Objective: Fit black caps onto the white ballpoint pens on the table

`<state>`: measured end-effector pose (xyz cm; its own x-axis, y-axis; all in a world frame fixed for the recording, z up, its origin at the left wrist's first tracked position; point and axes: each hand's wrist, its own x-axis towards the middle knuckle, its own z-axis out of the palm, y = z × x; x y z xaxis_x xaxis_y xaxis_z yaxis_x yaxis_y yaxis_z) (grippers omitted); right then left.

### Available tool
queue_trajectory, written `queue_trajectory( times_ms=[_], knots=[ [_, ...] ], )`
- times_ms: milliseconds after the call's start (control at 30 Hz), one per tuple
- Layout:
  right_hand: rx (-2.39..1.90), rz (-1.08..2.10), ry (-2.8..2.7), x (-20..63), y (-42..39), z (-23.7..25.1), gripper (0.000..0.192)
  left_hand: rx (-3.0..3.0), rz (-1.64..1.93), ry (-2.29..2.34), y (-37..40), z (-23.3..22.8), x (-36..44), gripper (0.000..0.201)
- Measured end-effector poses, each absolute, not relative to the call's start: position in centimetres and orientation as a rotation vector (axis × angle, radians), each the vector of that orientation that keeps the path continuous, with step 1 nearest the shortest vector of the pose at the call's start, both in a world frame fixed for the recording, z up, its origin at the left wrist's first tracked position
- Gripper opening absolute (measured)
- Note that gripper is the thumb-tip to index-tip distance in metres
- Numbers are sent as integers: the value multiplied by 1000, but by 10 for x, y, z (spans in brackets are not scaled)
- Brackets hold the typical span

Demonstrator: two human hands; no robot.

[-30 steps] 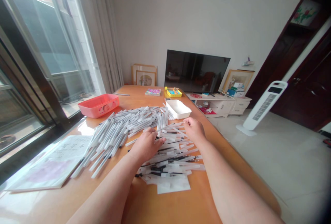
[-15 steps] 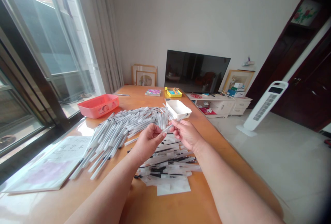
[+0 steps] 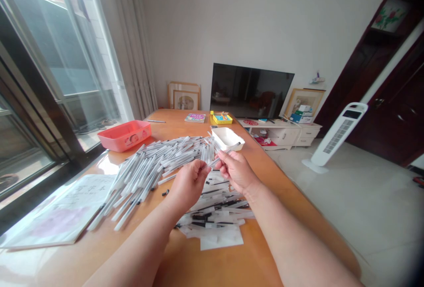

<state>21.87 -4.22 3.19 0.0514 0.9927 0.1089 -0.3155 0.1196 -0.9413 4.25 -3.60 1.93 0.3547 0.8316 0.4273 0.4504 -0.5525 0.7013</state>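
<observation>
Across the orange wooden surface [image 3: 185, 260] lay a broad heap of white pens [image 3: 155, 168], spreading from the pink tray [image 3: 125, 135] toward the white dish [image 3: 227, 138]; a second pile of pen parts [image 3: 215, 209] sat below the hands on a paper sheet. Above that pile, the left hand [image 3: 187, 185] and right hand [image 3: 236, 171] were raised close together, their fingers pinched on opposite ends of one pen [image 3: 220, 158]. It was slim, pale and translucent, tilted up to the right, its far end toward the dish.
</observation>
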Motion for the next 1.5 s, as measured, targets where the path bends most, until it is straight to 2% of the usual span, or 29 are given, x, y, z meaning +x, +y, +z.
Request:
queue_trajectory(
  times_ms=[200,300,567,700,1033,1300,1400,1500],
  knots=[
    [-854,1258,-1031,224,-43,34,38,1564,956,837,-40,26,44,36],
    [-840,1261,-1026,223,-43,33,39,1505,925,799,-40,25,44,39],
    [-896,1185,-966,218,-41,32,40,2372,1074,1198,-42,19,43,29],
    [-901,1188,-951,220,-42,33,39,2508,1042,1207,-43,22,43,33],
    [-851,1242,-969,224,-39,28,36,1677,837,877,-44,26,44,46],
    [-803,1345,-926,221,-43,33,36,1188,778,672,-45,30,42,42],
    [-799,1355,-923,221,-43,34,37,1181,757,678,-46,30,43,43],
    [-833,1299,-937,222,-40,31,39,1496,832,828,-46,24,46,47]
  ],
)
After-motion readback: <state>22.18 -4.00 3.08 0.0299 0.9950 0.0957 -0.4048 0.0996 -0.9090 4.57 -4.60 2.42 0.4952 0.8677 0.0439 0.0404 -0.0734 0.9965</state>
